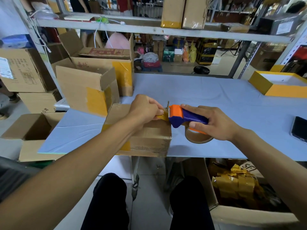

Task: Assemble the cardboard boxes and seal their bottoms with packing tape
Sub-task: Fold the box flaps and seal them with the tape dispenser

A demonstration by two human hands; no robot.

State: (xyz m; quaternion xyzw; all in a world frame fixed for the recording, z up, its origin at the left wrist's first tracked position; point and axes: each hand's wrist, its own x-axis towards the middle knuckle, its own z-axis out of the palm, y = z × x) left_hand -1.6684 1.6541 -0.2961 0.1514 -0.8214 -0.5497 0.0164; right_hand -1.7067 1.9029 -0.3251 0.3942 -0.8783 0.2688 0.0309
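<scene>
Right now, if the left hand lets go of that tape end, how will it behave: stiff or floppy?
Likely floppy: the tape end is a thin film strip pinched by the left hand. Probably clingy, apt to stick to the cardboard box below. The tape dispenser in the right hand looks rigid and should anchor it.

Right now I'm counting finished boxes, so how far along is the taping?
Done: two open boxes with yellow tape stand at the table's back left. In hand: the left hand pinches the tape end over the box, the right hand grips the dispenser. Left: laying that strip.
</scene>
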